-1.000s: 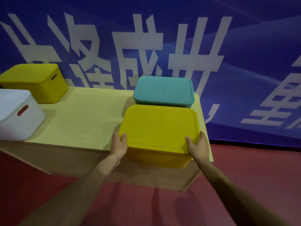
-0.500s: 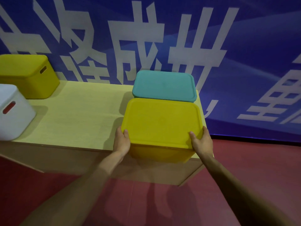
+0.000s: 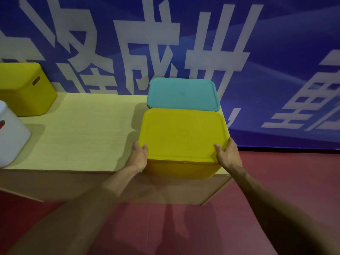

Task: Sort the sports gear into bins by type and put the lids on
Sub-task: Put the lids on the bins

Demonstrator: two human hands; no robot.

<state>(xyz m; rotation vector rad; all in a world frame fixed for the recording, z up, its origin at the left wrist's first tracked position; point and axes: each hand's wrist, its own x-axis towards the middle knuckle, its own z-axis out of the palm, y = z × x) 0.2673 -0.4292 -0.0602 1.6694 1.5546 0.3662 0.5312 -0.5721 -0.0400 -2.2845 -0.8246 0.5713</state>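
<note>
Clasping the two near corners of a lidded yellow bin point(image 3: 182, 170), both hands work at the right end of the worktop point(image 3: 88, 129) in the head view. The left grip point(image 3: 138, 157) holds the bin's 8 o'clock corner, thumb laid on top of the yellow lid point(image 3: 182, 135) and fingers curled round the side wall, out of sight. The right grip point(image 3: 228, 155) holds the 4 o'clock corner the same way, thumb on the lid's rim and fingers wrapped round the far side. The lid sits level and covers the whole bin, so its contents are hidden. The bin's near wall crosses in front of the worktop's front edge; whether its base lies flat on the surface cannot be told.

At the yellow bin's 12 o'clock, touching or just behind it, a teal bin point(image 3: 182, 93) stands with its own lid on, hard against the blue banner point(image 3: 276, 52) with large white characters. Well apart, at the worktop's 10 o'clock, a second yellow bin point(image 3: 25, 92) stands closed, a handle slot in its side. At 9 o'clock a white bin point(image 3: 12, 137) is cut off by the frame edge. A red floor point(image 3: 276, 181) spreads from 3 o'clock round to 6 o'clock, below both forearms.
</note>
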